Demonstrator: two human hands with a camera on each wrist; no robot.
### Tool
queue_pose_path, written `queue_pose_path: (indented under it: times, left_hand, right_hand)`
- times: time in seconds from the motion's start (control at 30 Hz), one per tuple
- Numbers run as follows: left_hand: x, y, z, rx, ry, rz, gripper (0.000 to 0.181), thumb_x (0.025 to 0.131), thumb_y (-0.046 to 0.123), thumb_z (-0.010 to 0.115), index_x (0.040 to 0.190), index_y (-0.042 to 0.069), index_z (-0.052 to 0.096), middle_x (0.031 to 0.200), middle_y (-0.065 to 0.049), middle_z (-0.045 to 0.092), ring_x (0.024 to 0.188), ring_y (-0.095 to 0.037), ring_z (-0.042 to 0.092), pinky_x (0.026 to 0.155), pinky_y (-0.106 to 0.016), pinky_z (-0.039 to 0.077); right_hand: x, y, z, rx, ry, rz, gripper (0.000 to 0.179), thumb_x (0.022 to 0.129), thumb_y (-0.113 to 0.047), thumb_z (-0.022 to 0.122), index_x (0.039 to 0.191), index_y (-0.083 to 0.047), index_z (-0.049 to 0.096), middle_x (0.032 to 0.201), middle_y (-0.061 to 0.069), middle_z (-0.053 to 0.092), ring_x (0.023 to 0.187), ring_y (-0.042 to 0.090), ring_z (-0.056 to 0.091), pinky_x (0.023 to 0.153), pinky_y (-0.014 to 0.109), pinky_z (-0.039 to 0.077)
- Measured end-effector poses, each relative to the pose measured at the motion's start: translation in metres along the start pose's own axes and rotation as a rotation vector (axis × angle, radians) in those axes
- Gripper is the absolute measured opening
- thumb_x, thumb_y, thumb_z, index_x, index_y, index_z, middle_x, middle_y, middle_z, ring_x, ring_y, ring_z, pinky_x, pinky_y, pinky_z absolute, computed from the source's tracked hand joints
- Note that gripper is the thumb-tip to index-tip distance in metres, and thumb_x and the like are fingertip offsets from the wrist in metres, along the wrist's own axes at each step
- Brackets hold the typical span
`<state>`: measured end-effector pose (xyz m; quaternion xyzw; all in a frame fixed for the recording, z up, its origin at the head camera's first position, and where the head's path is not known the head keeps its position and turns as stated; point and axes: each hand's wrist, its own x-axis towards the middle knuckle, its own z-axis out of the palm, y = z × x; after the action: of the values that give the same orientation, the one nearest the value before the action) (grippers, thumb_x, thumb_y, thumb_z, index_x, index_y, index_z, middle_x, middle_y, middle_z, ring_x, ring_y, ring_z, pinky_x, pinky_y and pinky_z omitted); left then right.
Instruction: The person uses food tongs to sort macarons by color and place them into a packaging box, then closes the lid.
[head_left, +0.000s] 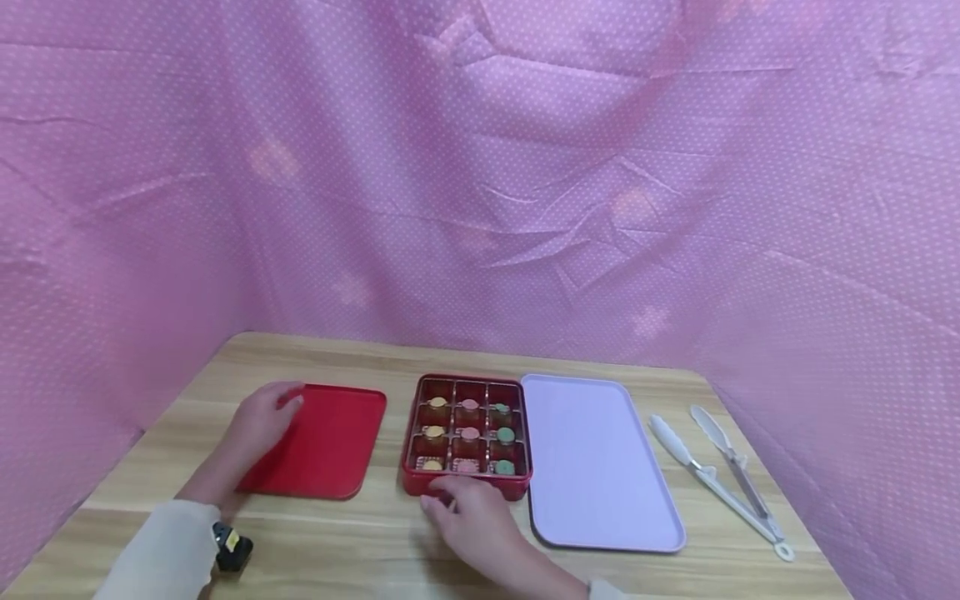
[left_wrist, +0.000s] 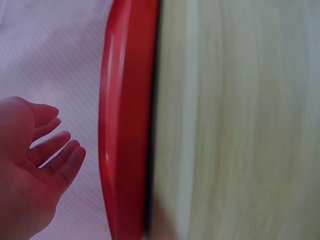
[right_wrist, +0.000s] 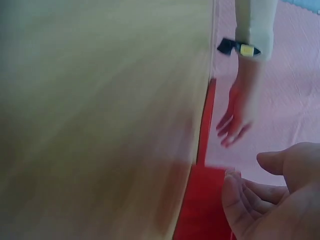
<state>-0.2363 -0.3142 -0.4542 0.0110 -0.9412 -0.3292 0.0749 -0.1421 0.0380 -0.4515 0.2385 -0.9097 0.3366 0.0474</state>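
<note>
A square red box (head_left: 468, 487) with a clear divided insert stands mid-table. Small round pieces in yellow (head_left: 437, 402), pink (head_left: 469, 434) and green (head_left: 506, 436) sit in its rows. At the front wall of this box is my right hand (head_left: 477, 518), fingers loosely bent, thumb apart, its fingertips right by the rim. Over the left side of a flat red tray (head_left: 330, 442) hovers my left hand (head_left: 262, 419). The left wrist view shows that hand (left_wrist: 37, 165) with relaxed fingers and nothing in them, apart from the tray's raised edge (left_wrist: 127, 120).
A lilac tray (head_left: 600, 462) lies directly right of the box, against its side. Farther right rest two pairs of tongs, one white-handled (head_left: 720, 487) and one greyish (head_left: 738, 471). Pink dotted cloth (head_left: 480, 183) hangs behind and beside the wooden table (head_left: 360, 550).
</note>
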Motion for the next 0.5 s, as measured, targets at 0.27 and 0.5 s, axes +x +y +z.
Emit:
queue_pose_path:
  times: [0.27,0.5]
  left_hand:
    - [0.015,-0.030,-0.008,0.016,0.031,-0.007,0.040,0.103,0.011,0.050,0.136,-0.010,0.054,0.133,-0.038,0.053,0.119,-0.053,0.052,0.100,-0.067,0.044]
    - [0.029,-0.050,-0.010,0.024,0.000,-0.027,0.042,0.103,0.012,0.048,0.137,-0.012,0.051,0.132,-0.039,0.055,0.118,-0.053,0.056,0.098,-0.063,0.046]
  right_hand:
    - [0.024,-0.031,0.036,0.182,-0.047,0.054,0.030,0.096,-0.032,0.068,0.113,-0.008,0.076,0.078,-0.013,0.070,0.065,-0.007,0.055,0.062,0.016,0.049]
    - [0.036,-0.050,0.067,0.309,-0.027,0.140,0.026,0.094,-0.026,0.071,0.110,-0.006,0.076,0.069,-0.012,0.067,0.056,-0.006,0.054,0.055,0.015,0.046]
